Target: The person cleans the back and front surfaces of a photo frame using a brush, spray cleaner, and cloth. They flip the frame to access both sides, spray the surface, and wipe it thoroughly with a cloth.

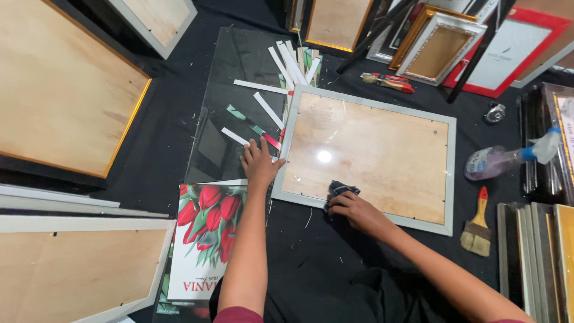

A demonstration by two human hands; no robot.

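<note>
A grey-framed picture frame [366, 157] lies flat on the black floor cloth [179, 149], its glass pane catching a bright spot of lamp glare over a plywood backing. The right hand [353, 210] is closed on a dark cleaning cloth [339, 190], pressed to the glass near the frame's lower edge. The left hand [260, 162] rests flat with fingers spread and holds nothing, bracing at the frame's left corner beside loose white strips [268, 109]. The pane looks smooth, slippery and fragile, the frame stiff and fairly light; it is probably best held by the frame's outer rails, not the glass. A spray bottle [508, 158] and paintbrush [476, 228] lie to the right, a red tulip print [206, 224] to the left.
</note>
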